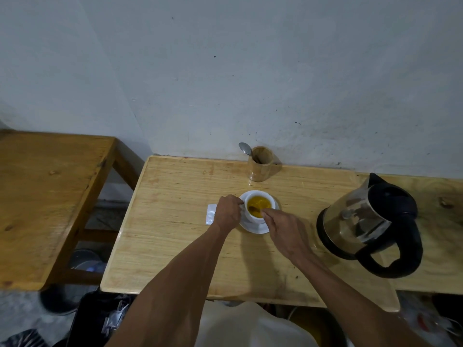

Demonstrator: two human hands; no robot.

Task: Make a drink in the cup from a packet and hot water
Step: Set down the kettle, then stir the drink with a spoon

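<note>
A white cup [258, 219] full of yellow-orange liquid stands on a white saucer [258, 229] in the middle of the light wooden table [175, 246]. My left hand [227, 212] grips the cup's left side at the rim. My right hand [285, 232] pinches a spoon [254, 209] whose bowl sits in the liquid. A white packet [210, 214] lies flat just left of the cup, partly under my left hand.
A steel and black electric kettle [370, 226] stands to the right of the cup. A wooden holder [260, 164] with a metal spoon [245, 149] is at the wall. A darker wooden table [50, 196] stands to the left. Bags lie on the floor below.
</note>
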